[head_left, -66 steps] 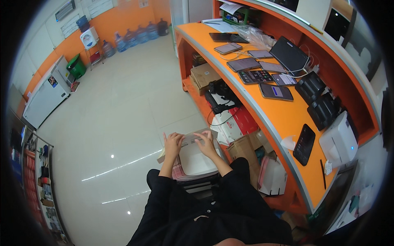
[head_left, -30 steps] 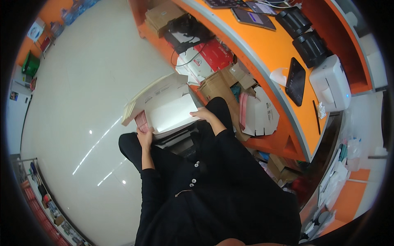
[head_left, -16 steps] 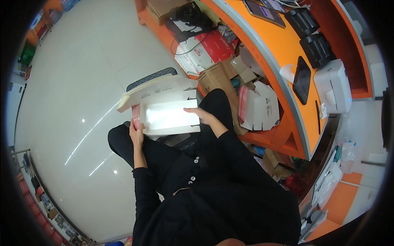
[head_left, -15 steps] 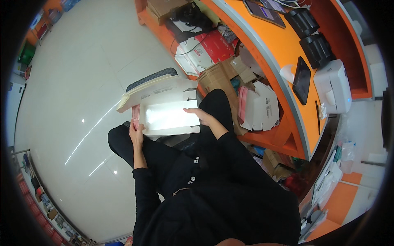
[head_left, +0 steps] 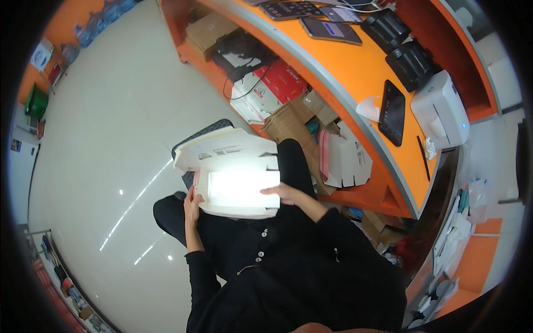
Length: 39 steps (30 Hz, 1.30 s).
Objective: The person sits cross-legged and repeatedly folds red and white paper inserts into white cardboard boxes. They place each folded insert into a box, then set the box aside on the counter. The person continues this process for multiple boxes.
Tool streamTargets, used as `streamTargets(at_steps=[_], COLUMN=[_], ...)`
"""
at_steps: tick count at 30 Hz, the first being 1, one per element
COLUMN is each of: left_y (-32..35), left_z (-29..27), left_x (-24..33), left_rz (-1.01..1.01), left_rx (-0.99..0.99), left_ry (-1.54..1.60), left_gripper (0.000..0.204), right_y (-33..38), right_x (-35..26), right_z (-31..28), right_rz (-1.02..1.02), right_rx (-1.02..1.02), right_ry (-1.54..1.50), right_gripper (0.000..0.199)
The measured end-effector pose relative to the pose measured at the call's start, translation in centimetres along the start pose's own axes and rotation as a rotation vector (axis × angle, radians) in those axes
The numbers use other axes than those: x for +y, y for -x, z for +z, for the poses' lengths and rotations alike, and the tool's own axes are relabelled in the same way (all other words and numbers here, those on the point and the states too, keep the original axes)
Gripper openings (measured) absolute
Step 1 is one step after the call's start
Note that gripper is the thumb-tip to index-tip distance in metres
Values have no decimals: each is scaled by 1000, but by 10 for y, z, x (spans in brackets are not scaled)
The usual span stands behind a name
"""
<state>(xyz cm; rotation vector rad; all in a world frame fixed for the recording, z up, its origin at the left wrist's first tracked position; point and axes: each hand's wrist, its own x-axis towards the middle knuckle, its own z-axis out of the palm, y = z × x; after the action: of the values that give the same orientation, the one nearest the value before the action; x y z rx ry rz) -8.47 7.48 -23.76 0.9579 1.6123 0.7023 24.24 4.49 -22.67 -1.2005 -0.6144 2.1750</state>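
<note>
A white cardboard box [head_left: 239,191], partly folded up, is held over my lap. Its broad lid flap [head_left: 227,149] stands raised on the far side, with small printing on it, and slotted tabs show at its right end. My left hand [head_left: 192,206] is closed around the left end, where a pinkish panel stands up, thumb on the near left corner. At the right end my right hand [head_left: 286,194] grips the board, its thumb lying on the bright inner floor and its other fingers hidden underneath.
An orange counter [head_left: 344,72] curves along the right, bearing a phone [head_left: 331,31], a black tablet [head_left: 392,114], black holders [head_left: 412,64] and a white printer [head_left: 441,111]. Flattened white boxes [head_left: 347,155] and brown cardboard [head_left: 291,119] fill its lower shelf. A dark textured seat [head_left: 202,136] lies beyond the box.
The box and both hands sit lower and slightly right in view, and the whole scene has shifted. The pinkish left end now stands more folded in. Both hands keep their hold.
</note>
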Motion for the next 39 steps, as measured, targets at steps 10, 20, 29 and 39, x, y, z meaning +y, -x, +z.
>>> streamTargets(at_steps=[10, 20, 29, 39], left_y=[-18, -29, -22, -27], left_z=[95, 99, 54, 51], left_x=[119, 42, -20, -45], left_rz=[174, -122, -209, -345], left_rx=[-437, -499, -261, -133], left_ry=[31, 348, 302, 303], left_gripper=[77, 67, 54, 45], right_y=[105, 129, 111, -24], right_x=[-8, -4, 7, -47], right_z=[-25, -104, -161, -209], right_rz=[-297, -626, -684, -855], right_rx=[306, 640, 710, 445], right_ry=[-354, -557, -640, -780], right_gripper=[51, 49, 43, 44])
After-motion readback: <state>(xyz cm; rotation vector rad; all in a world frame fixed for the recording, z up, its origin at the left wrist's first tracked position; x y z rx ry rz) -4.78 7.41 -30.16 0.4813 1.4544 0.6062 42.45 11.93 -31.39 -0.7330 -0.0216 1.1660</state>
